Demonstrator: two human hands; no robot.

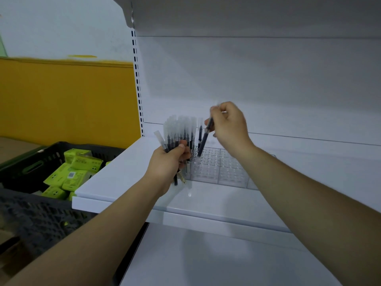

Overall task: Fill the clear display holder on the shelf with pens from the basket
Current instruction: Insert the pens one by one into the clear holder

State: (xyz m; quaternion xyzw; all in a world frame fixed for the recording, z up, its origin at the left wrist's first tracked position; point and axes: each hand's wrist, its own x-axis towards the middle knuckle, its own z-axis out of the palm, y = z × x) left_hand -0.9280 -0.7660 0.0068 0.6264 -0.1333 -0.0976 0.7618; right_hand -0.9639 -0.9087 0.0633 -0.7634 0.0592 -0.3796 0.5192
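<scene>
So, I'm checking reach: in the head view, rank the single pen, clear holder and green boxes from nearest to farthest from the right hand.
1. Single pen, pinched in the right hand.
2. Clear holder, just below it.
3. Green boxes, far left.

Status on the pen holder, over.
Left hand grips pen bundle. Right hand pinches one pen, tip over clear holder. Holder mostly bare. Path clear.

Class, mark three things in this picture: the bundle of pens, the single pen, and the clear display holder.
bundle of pens (180,129): head view, on the clear caps.
single pen (203,143): head view, on its dark barrel.
clear display holder (218,168): head view, on its holed top.
</scene>
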